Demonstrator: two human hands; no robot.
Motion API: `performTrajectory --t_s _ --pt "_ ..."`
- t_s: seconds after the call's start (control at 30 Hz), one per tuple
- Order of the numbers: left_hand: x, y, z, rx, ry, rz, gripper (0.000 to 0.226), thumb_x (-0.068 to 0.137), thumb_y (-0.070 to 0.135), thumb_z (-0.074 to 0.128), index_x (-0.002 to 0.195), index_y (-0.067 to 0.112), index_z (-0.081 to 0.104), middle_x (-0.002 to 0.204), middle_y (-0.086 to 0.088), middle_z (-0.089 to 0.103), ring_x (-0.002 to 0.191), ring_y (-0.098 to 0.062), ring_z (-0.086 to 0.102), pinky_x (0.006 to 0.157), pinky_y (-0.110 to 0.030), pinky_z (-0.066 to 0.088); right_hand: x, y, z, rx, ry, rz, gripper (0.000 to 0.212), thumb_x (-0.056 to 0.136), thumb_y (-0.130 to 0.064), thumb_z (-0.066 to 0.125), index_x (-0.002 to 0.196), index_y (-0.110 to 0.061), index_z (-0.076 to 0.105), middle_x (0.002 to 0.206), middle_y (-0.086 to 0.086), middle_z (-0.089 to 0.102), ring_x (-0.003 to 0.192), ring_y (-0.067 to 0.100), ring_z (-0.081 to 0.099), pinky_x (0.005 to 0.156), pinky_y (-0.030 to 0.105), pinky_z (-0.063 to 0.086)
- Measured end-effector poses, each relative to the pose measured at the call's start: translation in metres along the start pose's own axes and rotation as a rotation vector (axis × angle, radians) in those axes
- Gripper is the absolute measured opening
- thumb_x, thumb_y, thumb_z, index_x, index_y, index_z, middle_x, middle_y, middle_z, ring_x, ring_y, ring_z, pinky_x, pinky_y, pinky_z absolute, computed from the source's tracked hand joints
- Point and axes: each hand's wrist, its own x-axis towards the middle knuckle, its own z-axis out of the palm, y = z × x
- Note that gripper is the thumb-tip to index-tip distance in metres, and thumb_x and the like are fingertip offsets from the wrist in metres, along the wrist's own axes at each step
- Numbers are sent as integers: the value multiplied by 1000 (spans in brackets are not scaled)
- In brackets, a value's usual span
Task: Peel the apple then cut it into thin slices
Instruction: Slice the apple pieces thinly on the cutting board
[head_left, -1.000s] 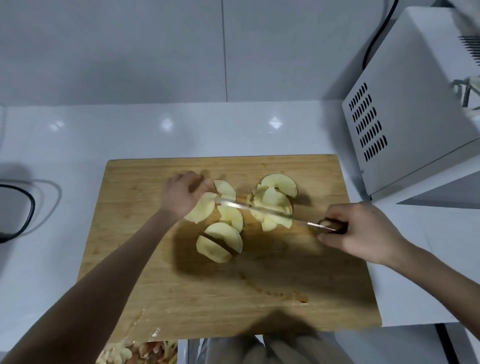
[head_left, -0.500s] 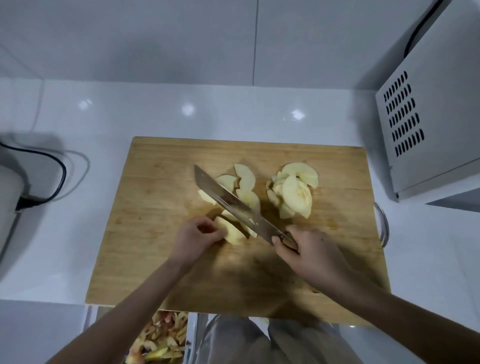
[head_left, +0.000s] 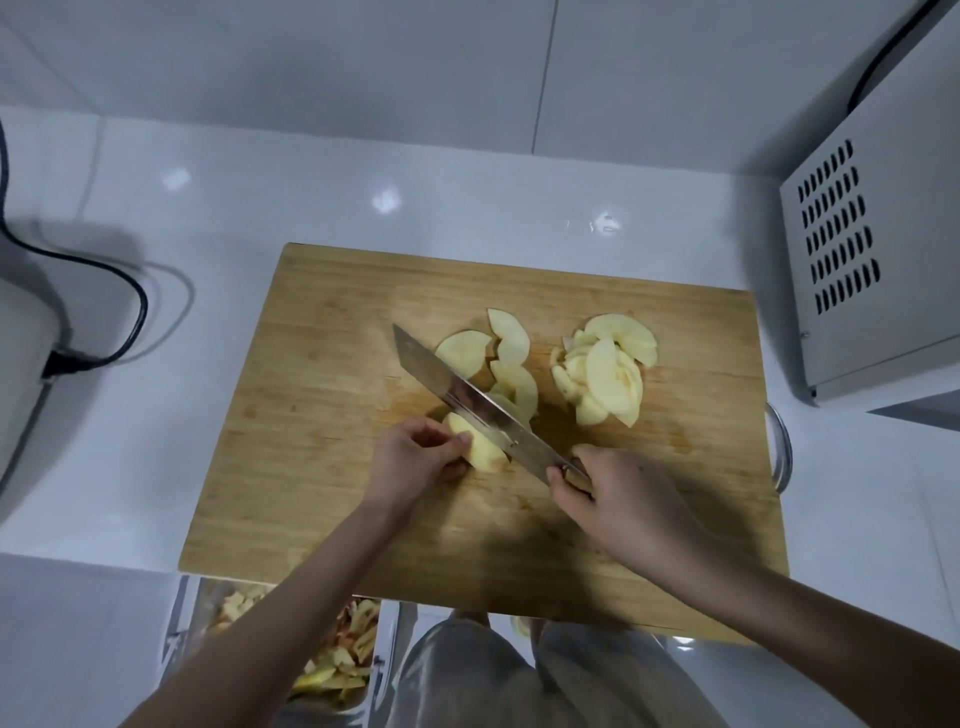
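Your left hand (head_left: 415, 462) pinches apple wedge (head_left: 483, 449), fingers (head_left: 460, 441) curled; tuck them clear. Right hand (head_left: 618, 499) grips knife (head_left: 467, 405) handle; slice thin.

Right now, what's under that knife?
The knife sits over a peeled apple piece held by the left hand, with loose slices partly beneath. The blade hides the cut itself.

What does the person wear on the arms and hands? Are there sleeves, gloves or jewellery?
Nothing is worn, as far as the view shows. The left hand and right hand have no gloves and no rings. The left forearm and right forearm are bare to the picture's edge: no sleeve, watch or bracelet.
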Motion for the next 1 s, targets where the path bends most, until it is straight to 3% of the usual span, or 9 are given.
performTrajectory --t_s 0.2,0.53,0.7,1.0 --pt "-4 -4 2 -36 9 34 7 80 7 71 79 3 65 86 -16 71 79 -25 71 72 -34 60 14 -4 9 -2 -64 8 30 95 -36 47 66 -31 40 59 -10 47 49 2 45 42 15 27" --pt "-1 -8 -2 -30 -31 61 10 79 9 72 75 3 65 87 -18 68 79 -25 69 66 -29 59 12 -2 15 35 -11 41 25 95 -37 46 82 -19 57 64 -7 55 56 6 54 46 16 36" --pt "-1 -10 -3 -27 -41 81 9 79 9 71 74 5 64 85 -13 69 75 -20 71 63 -27 60 -3 -7 -2 -18 4 0 27 95 -39 44 72 -25 48 57 -9 48 48 5 47 43 15 30" --pt "-1 -13 -4 -16 -21 86 8 78 9 72 73 7 66 94 -15 69 84 -23 71 64 -29 60 -1 -10 1 -89 -1 -4 24 96 -39 41 78 -24 49 58 -10 47 49 5 47 43 15 28"
